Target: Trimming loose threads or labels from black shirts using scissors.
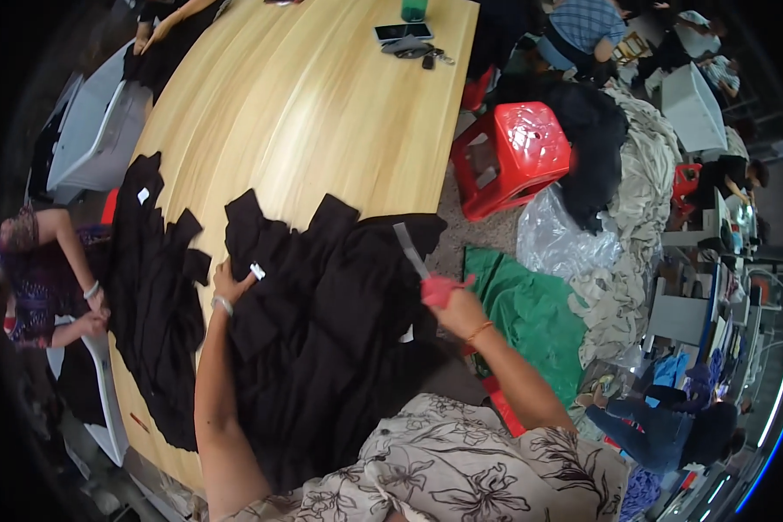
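Note:
Black garments (322,331) lie spread over the near edge of the wooden table (322,113). My left hand (229,285) grips the cloth at the left part of this pile, its thumb against a small white label (257,271). My right hand (455,311) is raised over the right side of the cloth. It is closed around the red handles of scissors (411,248), whose grey blades point up and left. To the left lies another black garment (152,304) with a white label (143,196).
A red stool (531,143) stands right of the table, near clear plastic (561,235) and a green sheet (531,304). A phone (402,33), keys (431,59) and a green cup (414,9) sit at the far end. Another person's hands (96,317) are at the left edge.

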`<move>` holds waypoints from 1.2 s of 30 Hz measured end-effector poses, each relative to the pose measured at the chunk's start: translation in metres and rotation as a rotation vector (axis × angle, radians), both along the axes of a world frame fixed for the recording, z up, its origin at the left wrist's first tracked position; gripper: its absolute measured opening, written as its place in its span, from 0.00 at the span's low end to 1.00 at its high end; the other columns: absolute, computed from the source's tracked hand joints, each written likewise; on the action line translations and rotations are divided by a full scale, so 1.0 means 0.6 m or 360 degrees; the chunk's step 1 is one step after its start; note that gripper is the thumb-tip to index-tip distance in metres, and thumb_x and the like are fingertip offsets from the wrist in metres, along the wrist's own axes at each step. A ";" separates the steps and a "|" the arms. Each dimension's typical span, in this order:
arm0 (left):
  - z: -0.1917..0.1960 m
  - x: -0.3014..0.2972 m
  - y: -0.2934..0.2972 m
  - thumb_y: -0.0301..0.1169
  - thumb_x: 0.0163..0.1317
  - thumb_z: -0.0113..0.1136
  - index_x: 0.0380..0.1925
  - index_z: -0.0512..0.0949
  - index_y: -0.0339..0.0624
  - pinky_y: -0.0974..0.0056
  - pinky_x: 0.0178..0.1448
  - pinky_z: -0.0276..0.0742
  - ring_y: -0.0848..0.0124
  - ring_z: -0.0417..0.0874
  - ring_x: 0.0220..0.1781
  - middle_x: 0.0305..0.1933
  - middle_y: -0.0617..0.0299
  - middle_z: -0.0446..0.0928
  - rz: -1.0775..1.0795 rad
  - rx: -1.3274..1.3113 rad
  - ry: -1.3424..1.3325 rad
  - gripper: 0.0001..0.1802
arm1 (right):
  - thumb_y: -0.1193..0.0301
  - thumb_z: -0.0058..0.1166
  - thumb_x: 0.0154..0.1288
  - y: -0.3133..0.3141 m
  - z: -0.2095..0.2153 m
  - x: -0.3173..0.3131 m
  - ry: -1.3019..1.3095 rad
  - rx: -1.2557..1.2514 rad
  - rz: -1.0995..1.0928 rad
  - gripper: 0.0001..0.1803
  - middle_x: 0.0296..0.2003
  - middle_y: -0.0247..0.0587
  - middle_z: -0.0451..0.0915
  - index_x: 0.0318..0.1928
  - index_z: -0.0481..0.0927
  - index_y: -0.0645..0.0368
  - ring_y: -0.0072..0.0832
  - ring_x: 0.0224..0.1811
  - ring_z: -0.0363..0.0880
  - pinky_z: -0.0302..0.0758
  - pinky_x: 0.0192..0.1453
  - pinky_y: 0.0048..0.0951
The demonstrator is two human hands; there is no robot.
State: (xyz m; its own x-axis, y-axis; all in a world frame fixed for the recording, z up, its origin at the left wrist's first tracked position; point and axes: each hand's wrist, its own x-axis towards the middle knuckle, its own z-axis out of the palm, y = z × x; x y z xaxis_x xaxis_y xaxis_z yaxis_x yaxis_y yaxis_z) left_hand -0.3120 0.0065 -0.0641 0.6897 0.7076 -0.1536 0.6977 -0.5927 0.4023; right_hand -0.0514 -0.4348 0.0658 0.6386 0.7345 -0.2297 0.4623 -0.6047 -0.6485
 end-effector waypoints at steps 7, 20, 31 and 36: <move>0.077 0.087 -0.014 0.63 0.39 0.68 0.61 0.60 0.24 0.54 0.66 0.63 0.46 0.67 0.63 0.60 0.32 0.66 0.0281 -0.0483 -0.0244 0.60 | 0.50 0.58 0.59 -0.128 -0.168 -0.018 0.1224 -0.0448 -0.0413 0.21 0.17 0.32 0.75 0.39 0.76 0.55 0.19 0.13 0.68 0.63 0.15 0.23; 0.124 0.133 -0.100 0.43 0.42 0.77 0.56 0.65 0.27 0.60 0.59 0.72 0.63 0.77 0.52 0.51 0.48 0.75 0.0042 -0.1069 -0.0503 0.46 | 0.76 0.49 0.48 0.005 -0.159 -0.106 0.0526 0.0225 -0.0525 0.24 0.43 0.50 0.77 0.50 0.73 0.58 0.44 0.47 0.76 0.73 0.52 0.37; 0.076 0.161 -0.091 0.53 0.34 0.76 0.56 0.69 0.37 0.51 0.58 0.71 0.49 0.74 0.52 0.49 0.43 0.72 -0.0114 -0.0477 -0.0181 0.49 | 0.76 0.49 0.43 0.174 -0.092 -0.065 0.0135 0.0103 0.0043 0.09 0.27 0.63 0.77 0.27 0.77 0.68 0.56 0.35 0.78 0.74 0.41 0.51; 0.097 0.161 -0.103 0.65 0.33 0.69 0.64 0.60 0.41 0.48 0.63 0.66 0.48 0.69 0.61 0.56 0.43 0.70 -0.0030 -0.0283 0.0289 0.60 | 0.74 0.51 0.46 0.216 -0.112 -0.018 -0.0096 -0.0174 0.0190 0.10 0.29 0.59 0.80 0.29 0.81 0.65 0.51 0.35 0.81 0.78 0.40 0.47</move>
